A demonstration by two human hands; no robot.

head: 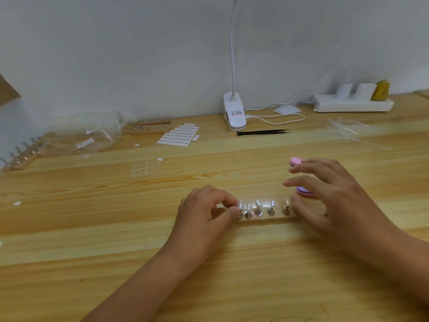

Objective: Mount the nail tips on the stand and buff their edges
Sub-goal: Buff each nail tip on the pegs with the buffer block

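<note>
Several clear nail tips [258,203] stand in a row on metal pegs along a small wooden stand [267,219], which lies on the table [139,240] between the two hands in my remote head view. The left hand [204,212] is at the stand's left end, thumb and forefinger curled and pinching the leftmost nail tip [241,206]; its other fingers are tucked under. To the right of that pinch, the rest of the tips sit untouched on their pegs.

The right hand [334,196] is relaxed and spread, grasping nothing. Its thumb tip lies at the stand's right end; I cannot tell whether it touches. Under its forefinger a pink buffer [295,161] peeks out, and under the next finger a purple buffer [303,190] shows, both lying on the wood just beyond the stand.

Beyond the left hand and to its left, a strip of clear tips [145,168] rests on the table. Further off are a sheet of white adhesive tabs [178,134], a spare wooden stand [148,127], clear plastic bags [92,133] and, far left, another stand [21,156] with pegs. Well beyond the right hand lie black tweezers [262,132], a white clip lamp [234,112] and a white power strip [348,103] against the wall.
</note>
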